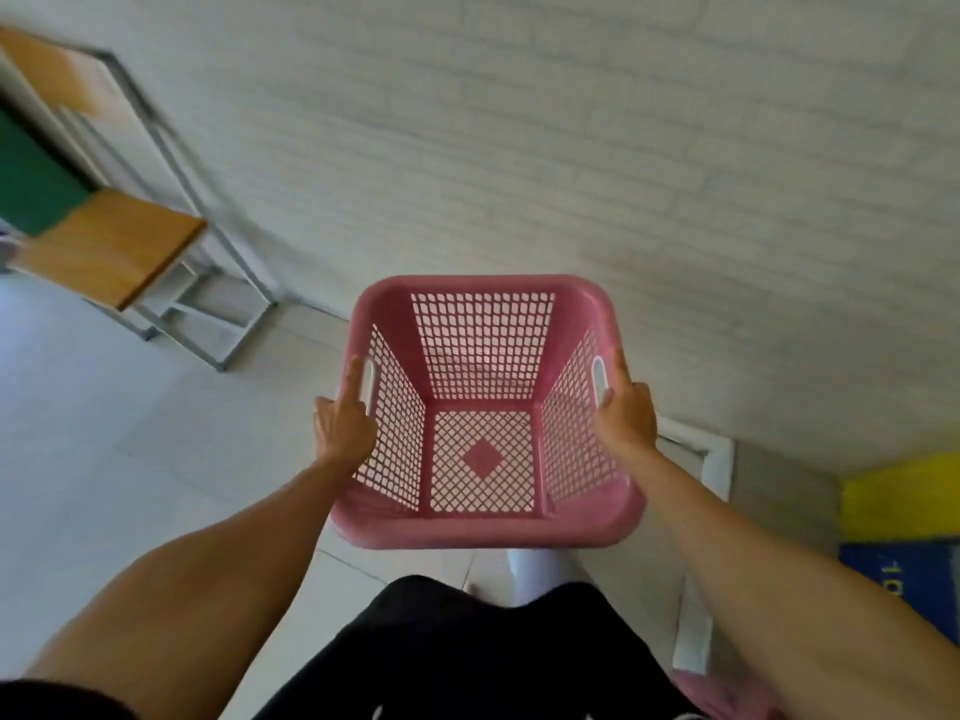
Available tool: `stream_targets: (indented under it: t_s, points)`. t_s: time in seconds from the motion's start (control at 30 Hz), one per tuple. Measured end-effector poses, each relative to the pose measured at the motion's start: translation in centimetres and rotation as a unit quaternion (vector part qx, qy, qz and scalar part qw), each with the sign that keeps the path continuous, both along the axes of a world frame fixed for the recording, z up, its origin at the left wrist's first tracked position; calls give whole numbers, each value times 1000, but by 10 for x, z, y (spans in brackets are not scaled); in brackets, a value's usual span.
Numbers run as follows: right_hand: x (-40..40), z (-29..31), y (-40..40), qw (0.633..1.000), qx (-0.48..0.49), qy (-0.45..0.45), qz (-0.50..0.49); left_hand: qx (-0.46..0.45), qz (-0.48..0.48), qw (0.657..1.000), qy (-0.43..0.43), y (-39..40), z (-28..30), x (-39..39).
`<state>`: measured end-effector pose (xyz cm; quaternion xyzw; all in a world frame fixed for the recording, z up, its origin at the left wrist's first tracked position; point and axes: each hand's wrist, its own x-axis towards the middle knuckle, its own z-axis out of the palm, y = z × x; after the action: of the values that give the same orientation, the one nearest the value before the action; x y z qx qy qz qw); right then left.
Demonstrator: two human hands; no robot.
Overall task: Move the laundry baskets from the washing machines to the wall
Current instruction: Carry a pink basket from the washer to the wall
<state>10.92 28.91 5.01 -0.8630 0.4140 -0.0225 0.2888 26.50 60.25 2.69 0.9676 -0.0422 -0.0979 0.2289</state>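
An empty pink plastic laundry basket [485, 527] with lattice walls is in front of me, close to the white brick wall [519, 148]. My left hand [343, 426] grips its left rim beside the handle slot. On the opposite rim, my right hand [626, 415] holds by the other handle slot. The basket's far side is near the wall's base. Whether it rests on the floor or hangs above it, I cannot tell.
A metal-framed desk with wooden tops [111, 246] stands at the left against the wall. A yellow and blue object [901, 527] sits at the right. Part of another pink thing [727, 698] shows at the bottom right. Pale tiled floor [104, 433] spreads to the left.
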Motion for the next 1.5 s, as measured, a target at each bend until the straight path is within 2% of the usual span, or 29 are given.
stream_targets:
  t_s: [0.33, 0.47, 0.67, 0.87, 1.1, 1.2, 1.33, 1.5]
  points:
    - [146, -28, 63, 996, 15, 15, 87, -12, 98, 995, 12, 89, -24, 90]
    - [225, -45, 75, 992, 30, 30, 117, -29, 111, 993, 19, 106, -39, 152]
    - [320, -59, 97, 985, 49, 78, 148, 0, 70, 992, 109, 134, -37, 243]
    - [390, -73, 130, 980, 75, 107, 151, -21, 103, 987, 120, 167, -33, 320]
    - [456, -96, 186, 979, 71, 148, 121, 10, 16, 989, 149, 224, -73, 426]
    - [479, -105, 221, 981, 69, 164, 73, 22, -60, 984, 165, 242, -88, 485]
    - [511, -116, 263, 987, 49, 154, 8, 35, -144, 980, 131, 262, -95, 558]
    - [548, -143, 307, 984, 79, 144, -65, 48, -221, 963, 147, 287, -116, 632]
